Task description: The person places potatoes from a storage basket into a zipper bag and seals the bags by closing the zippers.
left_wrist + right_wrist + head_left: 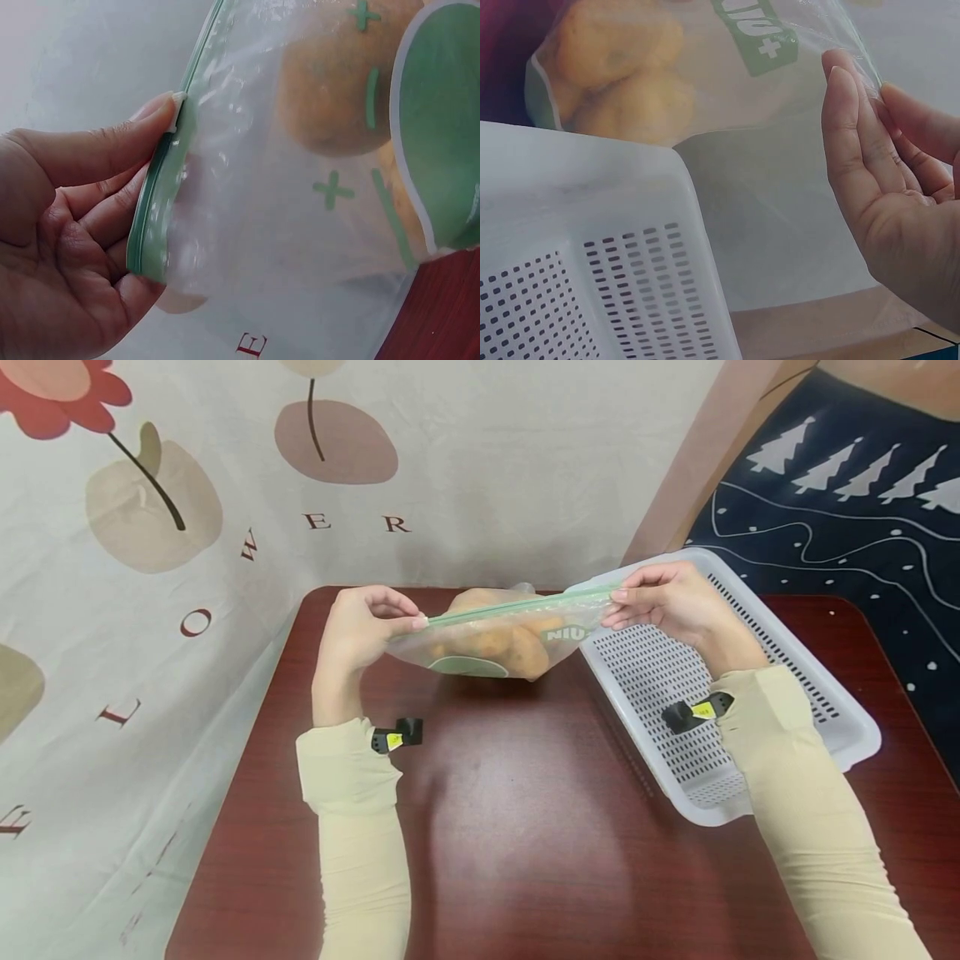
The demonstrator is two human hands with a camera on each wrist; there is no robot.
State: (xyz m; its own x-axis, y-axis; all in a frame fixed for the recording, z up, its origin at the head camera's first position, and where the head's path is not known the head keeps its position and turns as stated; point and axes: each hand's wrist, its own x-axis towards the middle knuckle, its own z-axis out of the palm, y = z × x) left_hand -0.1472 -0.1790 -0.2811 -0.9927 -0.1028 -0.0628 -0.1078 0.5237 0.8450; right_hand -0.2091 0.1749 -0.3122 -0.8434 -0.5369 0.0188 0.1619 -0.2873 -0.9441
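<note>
A clear zip-top bag (487,652) with a green zip strip and green print is stretched between both hands above the table. Inside it lie several round orange-yellow fruits (334,90), blurred by the plastic. My left hand (358,625) pinches the bag's left top corner, thumb on the small white slider (177,112) of the zip. At the opposite top corner, my right hand (678,602) grips the edge between thumb and fingers. Seen from the right wrist, the fruits (615,60) hang in the bottom of the bag, close to the basket's rim.
A white perforated plastic basket (637,752) stands on the right of the dark red-brown table (517,827), under my right forearm. Behind the table hangs a pale cloth (510,468) with flowers and letters. Dark blue fabric (847,527) with white trees lies at the right.
</note>
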